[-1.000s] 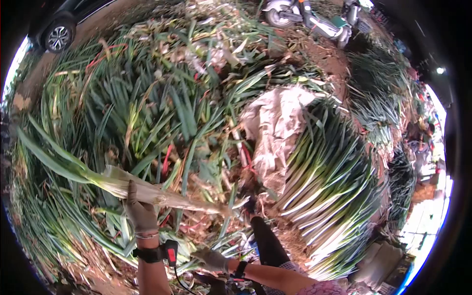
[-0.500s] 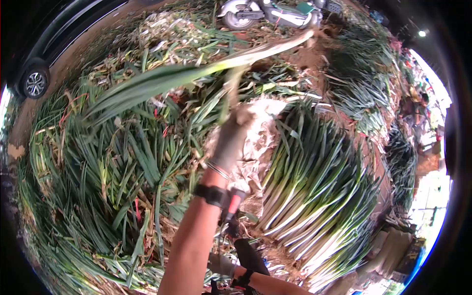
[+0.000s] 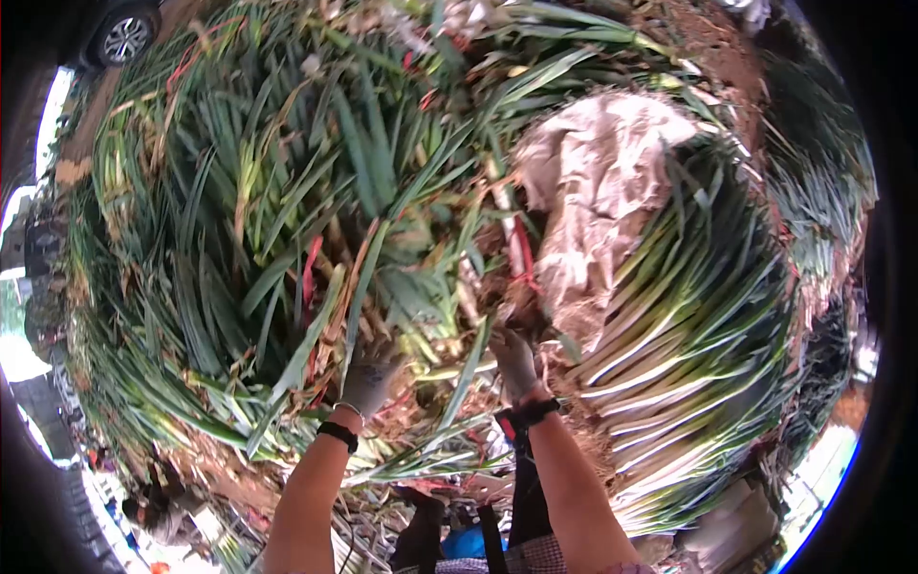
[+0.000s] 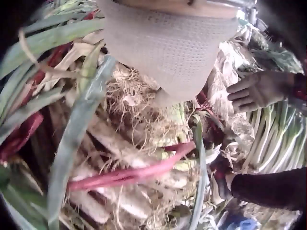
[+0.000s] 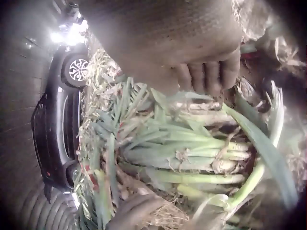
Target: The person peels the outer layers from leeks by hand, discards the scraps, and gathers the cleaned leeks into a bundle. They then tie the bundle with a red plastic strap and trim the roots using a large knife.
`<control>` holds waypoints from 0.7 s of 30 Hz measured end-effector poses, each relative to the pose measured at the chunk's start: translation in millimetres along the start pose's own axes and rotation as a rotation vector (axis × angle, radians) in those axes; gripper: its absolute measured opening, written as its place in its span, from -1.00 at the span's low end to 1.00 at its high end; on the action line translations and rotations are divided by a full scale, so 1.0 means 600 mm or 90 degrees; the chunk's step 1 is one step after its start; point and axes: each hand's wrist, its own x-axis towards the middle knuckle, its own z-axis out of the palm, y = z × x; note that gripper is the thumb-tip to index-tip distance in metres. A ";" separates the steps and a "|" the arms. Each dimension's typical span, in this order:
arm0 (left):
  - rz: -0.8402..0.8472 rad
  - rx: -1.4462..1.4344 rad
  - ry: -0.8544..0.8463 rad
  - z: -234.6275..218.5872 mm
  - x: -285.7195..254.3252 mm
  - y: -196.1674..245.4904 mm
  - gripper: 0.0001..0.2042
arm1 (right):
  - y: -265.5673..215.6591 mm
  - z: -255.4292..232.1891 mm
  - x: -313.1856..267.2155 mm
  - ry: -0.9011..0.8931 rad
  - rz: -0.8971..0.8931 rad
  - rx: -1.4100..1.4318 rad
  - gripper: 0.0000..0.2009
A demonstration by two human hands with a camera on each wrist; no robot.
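Both hands wear light gloves. My left hand (image 3: 371, 379) reaches down over loose leeks (image 5: 192, 153); in the left wrist view its back covers most of the fingers, just above a root clump (image 4: 127, 96). Fingers of that hand look extended low in the right wrist view, and no leek shows in its grasp. A red strip (image 4: 129, 177) lies across the white stalks below. My right hand (image 3: 516, 365) hovers beside the pile, near the crumpled cloth sack (image 3: 602, 191), with its fingers extended and nothing in them in the left wrist view.
A neat fan of trimmed leeks (image 3: 669, 354) lies right of the sack. Tangled green leaves (image 3: 220, 220) spread widely on the left. More leeks (image 3: 813, 182) lie at the far right. A dark car (image 5: 57, 134) stands beyond the pile. My dark-clad leg (image 4: 268, 191) is close by.
My left hand swung a leek up and toward the right, and is now back over the pile without it. My right hand has risen from lower down to beside the sack. The head view has shifted.
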 end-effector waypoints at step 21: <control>-0.399 -0.655 0.431 0.023 -0.131 -0.068 -0.68 | -0.121 0.331 -0.048 -0.259 -0.060 0.200 -0.30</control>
